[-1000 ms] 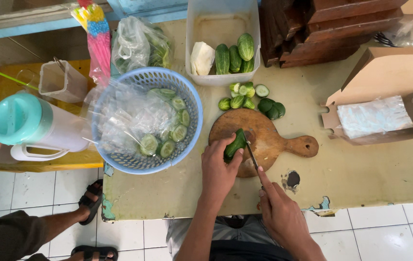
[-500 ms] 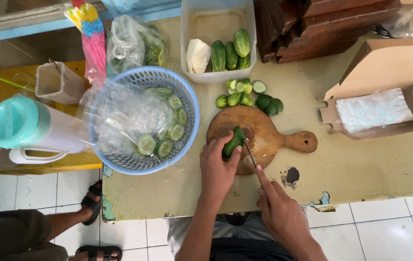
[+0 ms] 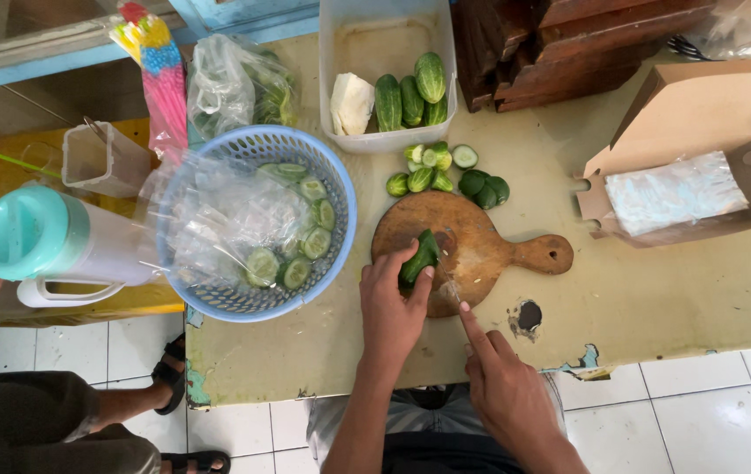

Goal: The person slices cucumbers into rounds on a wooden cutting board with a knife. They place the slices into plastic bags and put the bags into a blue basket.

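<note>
Right hand (image 3: pixel 507 386) closed on a thin knife (image 3: pixel 454 294), index finger extended along it. Left hand (image 3: pixel 393 303) clamped on a green cucumber piece (image 3: pixel 419 257) atop the round wooden cutting board (image 3: pixel 481 254); blue plastic basket (image 3: pixel 217 298) beside board.
</note>
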### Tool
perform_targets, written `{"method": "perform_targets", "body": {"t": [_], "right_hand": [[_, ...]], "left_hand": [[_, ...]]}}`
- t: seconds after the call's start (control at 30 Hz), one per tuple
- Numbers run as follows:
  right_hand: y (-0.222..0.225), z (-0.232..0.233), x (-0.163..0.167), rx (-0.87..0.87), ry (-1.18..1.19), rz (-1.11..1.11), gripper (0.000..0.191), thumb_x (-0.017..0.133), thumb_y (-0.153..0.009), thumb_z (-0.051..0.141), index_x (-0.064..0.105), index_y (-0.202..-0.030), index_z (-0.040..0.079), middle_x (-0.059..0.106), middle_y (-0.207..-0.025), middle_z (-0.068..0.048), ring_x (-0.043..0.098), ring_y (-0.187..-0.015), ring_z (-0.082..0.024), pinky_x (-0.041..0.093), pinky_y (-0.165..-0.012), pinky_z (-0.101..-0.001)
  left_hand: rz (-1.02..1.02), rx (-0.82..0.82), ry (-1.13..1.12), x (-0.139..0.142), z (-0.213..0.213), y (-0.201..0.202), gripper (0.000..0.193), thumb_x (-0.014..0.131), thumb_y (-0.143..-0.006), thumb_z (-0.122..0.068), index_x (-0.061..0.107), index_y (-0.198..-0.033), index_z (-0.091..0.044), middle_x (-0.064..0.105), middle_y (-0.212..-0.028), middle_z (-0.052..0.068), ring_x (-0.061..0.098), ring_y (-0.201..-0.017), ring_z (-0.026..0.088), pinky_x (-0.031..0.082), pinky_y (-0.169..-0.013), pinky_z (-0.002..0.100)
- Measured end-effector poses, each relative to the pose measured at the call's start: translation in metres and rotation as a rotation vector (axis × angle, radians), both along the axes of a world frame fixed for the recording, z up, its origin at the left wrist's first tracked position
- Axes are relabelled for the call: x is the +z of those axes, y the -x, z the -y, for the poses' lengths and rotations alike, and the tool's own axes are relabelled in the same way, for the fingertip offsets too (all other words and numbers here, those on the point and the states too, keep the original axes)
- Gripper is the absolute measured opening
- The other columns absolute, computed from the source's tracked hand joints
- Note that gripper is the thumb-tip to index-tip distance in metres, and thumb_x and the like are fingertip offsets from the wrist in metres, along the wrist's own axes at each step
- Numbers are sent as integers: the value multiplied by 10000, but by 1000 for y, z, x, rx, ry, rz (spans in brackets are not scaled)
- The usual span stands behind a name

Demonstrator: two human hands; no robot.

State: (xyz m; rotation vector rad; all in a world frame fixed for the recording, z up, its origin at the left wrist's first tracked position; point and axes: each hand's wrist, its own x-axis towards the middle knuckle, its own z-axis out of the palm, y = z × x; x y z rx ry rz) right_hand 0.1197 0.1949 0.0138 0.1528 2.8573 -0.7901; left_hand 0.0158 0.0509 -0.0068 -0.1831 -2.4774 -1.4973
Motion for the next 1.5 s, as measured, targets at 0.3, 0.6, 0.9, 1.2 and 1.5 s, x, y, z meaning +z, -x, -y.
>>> {"method": "perform_targets", "body": {"t": [0.3, 0.6, 0.9, 1.2, 1.5], "right_hand": [[-6, 1, 3, -26, 105, -37, 678, 525, -963, 175, 353, -1616, 237, 657, -964, -123, 676, -687, -417, 532, -633, -532], [-7, -1, 7, -21, 118, -19, 728, 530, -922, 151, 342, -1621, 236, 662, -1014, -124, 694, -721, -409, 546, -671, -524], [-5, 1, 14, -57, 130, 14, 685, 518, -955, 195, 351, -1616, 267, 663, -981, -114, 699, -751, -404, 544, -692, -530], [-7, -5, 13, -34, 140, 25, 692, 517, -958, 186, 335, -1623, 247, 664, -980, -125, 699, -747, -409, 541, -691, -527], [-5, -3, 15, -35, 87, 22, 681, 519, -961, 193, 348, -1618, 239, 660, -960, -143, 680, -750, -436, 530, -685, -548]], "left_hand": [[49, 7, 22, 0, -2, -7, 356, 763, -864, -150, 673, -1205, -103, 671, -1046, 102, 594, -1012, 327, 449, -918, 450], [1, 9, 27, -3, -2, -8, 367, 767, -859, -159, 669, -1209, -112, 673, -1084, 101, 606, -1046, 335, 435, -947, 464], [14, 29, 26, -3, -5, -7, 335, 765, -878, -183, 677, -1194, -116, 673, -1057, 106, 623, -1043, 334, 444, -931, 465], [98, 22, 23, 0, -9, -8, 343, 756, -887, -195, 695, -1213, -109, 669, -1006, 114, 619, -1003, 330, 452, -914, 458], [29, 17, -35, -1, -10, -5, 315, 763, -879, -154, 690, -1173, -66, 680, -1024, 138, 659, -964, 343, 508, -825, 451]]}}
